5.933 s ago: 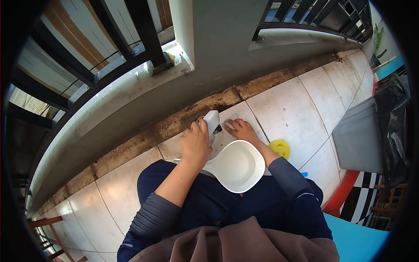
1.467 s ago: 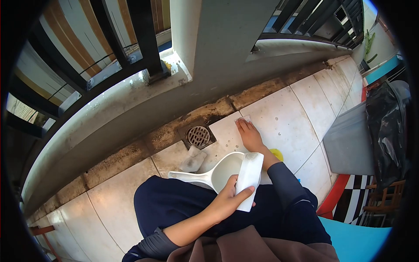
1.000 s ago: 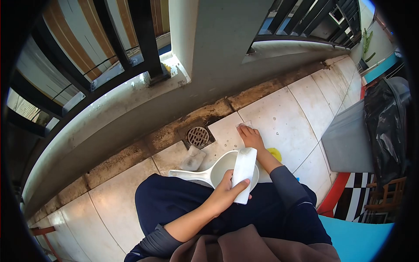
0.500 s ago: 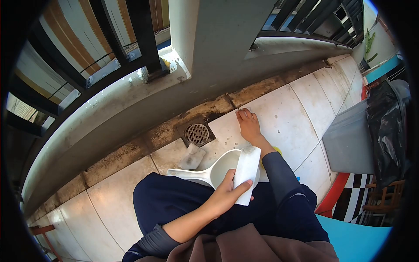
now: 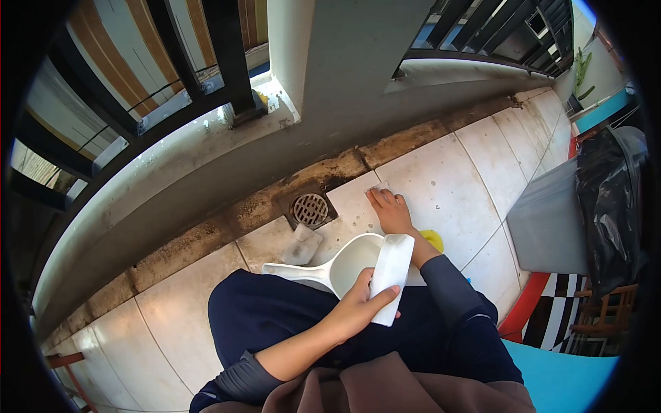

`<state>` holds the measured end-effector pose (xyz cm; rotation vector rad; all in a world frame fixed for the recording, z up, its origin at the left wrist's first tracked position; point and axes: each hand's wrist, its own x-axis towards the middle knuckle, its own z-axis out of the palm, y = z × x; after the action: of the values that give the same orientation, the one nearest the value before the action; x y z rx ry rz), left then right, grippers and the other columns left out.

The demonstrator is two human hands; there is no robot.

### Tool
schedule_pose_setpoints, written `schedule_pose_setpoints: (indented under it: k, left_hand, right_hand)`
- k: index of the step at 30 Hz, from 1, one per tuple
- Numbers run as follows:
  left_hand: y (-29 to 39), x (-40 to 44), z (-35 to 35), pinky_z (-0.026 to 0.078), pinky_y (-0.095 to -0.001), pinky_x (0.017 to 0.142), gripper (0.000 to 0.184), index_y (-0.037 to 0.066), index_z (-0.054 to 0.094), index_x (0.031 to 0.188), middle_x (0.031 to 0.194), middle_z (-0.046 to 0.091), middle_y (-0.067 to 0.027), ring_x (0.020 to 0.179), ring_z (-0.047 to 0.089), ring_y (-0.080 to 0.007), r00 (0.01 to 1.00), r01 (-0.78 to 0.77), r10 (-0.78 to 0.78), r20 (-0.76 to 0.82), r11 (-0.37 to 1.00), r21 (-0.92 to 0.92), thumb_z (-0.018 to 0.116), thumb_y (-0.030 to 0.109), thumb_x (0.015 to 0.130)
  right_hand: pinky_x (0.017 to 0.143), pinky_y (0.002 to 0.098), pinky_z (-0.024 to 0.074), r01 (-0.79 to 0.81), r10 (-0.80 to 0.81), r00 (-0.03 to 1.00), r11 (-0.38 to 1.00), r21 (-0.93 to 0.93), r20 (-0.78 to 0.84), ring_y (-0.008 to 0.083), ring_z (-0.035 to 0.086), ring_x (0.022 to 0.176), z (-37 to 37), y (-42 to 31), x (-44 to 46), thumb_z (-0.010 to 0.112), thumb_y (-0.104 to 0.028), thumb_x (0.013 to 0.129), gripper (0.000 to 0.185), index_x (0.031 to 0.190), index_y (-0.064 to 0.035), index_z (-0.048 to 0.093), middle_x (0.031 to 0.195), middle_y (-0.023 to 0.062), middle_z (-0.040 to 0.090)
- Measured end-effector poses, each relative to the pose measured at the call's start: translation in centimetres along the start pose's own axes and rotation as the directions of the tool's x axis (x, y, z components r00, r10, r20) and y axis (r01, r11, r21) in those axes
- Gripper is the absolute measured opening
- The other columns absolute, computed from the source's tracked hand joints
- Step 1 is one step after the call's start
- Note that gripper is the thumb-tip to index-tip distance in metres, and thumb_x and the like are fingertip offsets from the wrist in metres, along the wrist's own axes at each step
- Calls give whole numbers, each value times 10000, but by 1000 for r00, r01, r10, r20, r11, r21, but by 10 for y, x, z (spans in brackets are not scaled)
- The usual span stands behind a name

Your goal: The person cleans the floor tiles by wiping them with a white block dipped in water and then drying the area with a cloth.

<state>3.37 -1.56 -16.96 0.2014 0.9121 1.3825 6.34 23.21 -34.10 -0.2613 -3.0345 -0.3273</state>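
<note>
Left hand point(image 5: 368, 296), lower centre of frame: grip closed round a white block point(image 5: 392, 279), raised in front of the dipper point(image 5: 348, 258); contact between the two unclear. Right hand point(image 5: 394, 212), centre of frame: palm down on the tile floor point(image 5: 468, 182), fingertips over a pale scrap point(image 5: 379, 187); pinched or merely pressed, cannot tell.

Left of centre: drain point(image 5: 310, 210), with a grey lump point(image 5: 301, 244) lying just beside it. Yellow scrubber point(image 5: 432, 241) on the tiles, right of centre, partly behind the right forearm.

Progress, judged by eye: tile around the right hand mostly pale, so cleaning looks partly done. Small dark spots remain just below that hand; brown grime runs along the wall foot point(image 5: 406, 144), from centre towards upper right, apparently unfinished. Dipper's contents not discernible.
</note>
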Motion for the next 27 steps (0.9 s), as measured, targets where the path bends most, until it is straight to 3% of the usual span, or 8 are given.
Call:
schedule_pose_setpoints:
  k: [7, 10, 14, 17, 20, 21, 24, 27]
  left_hand:
    - [3, 6, -5, 521, -285, 659, 492, -20, 272, 1243, 958, 543, -141, 773, 621, -186, 1000, 8, -5, -27, 995, 103, 524, 245, 914]
    - [0, 8, -9, 525, -289, 647, 476, -27, 280, 1224, 939, 549, -143, 772, 623, -192, 999, -22, 26, -47, 995, 97, 519, 245, 915]
    - [-6, 13, -15, 514, -345, 742, 468, 16, 288, 1242, 1051, 500, -158, 820, 614, -215, 987, -81, 101, -126, 984, 158, 478, 307, 928]
    - [-15, 22, -18, 458, -378, 856, 505, 48, 195, 1305, 1183, 403, -191, 1033, 524, -247, 951, -225, 260, -167, 953, 200, 451, 208, 900]
    - [-16, 31, -16, 410, -341, 890, 557, 34, 140, 1318, 1200, 416, -202, 1079, 483, -246, 910, -331, 364, -198, 926, 183, 453, 198, 887]
    - [-15, 33, -13, 394, -322, 897, 572, 25, 127, 1318, 1199, 431, -204, 1083, 474, -244, 895, -367, 397, -203, 914, 170, 455, 206, 885]
    - [0, 26, 12, 384, -342, 913, 596, 21, 97, 1320, 1214, 421, -226, 1079, 475, -262, 832, -489, 543, -108, 812, 317, 449, 220, 883]
    - [-3, 28, 22, 403, -391, 896, 594, 6, 85, 1330, 1215, 421, -287, 1068, 510, -365, 810, -468, 584, -43, 689, 553, 412, 217, 882]
  right_hand:
    - [848, 353, 371, -80, 80, 997, 996, 45, 13, 190, 426, 1141, 1, -2, 18, 474, -159, 805, 464, 1263, -82, 474, 1284, 10, 457]
    - [847, 362, 379, -4, 0, 1000, 985, 171, 21, 202, 431, 1142, -12, -4, -13, 481, -193, 807, 458, 1252, -83, 488, 1291, 17, 456]
    - [879, 378, 398, -20, -66, 954, 959, 283, 292, 210, 447, 1157, -50, 2, -51, 534, -165, 785, 436, 1218, -114, 535, 1266, 36, 489]
    - [897, 350, 403, -198, 173, 980, 911, 362, 101, 217, 485, 1129, -76, 14, -62, 545, -175, 827, 344, 1163, -111, 580, 1214, 48, 531]
    - [900, 313, 403, -452, 395, 866, 361, 816, 305, 197, 504, 1106, -152, 6, -50, 492, -253, 912, 303, 1117, -58, 601, 1182, 71, 556]
    - [899, 293, 398, -442, 283, 873, 112, 890, 398, 174, 499, 1094, -157, 2, -55, 441, -322, 951, 393, 1187, -23, 536, 1192, 83, 538]
    - [909, 297, 394, -395, 54, 908, -222, 891, 416, 165, 501, 1073, -193, -31, -68, 433, -325, 954, 453, 1277, -7, 430, 1198, 82, 513]
    - [921, 293, 385, -224, 152, 929, -492, 841, 337, 160, 500, 1066, -180, -49, -72, 443, -309, 949, 492, 1342, -33, 334, 1203, 82, 493]
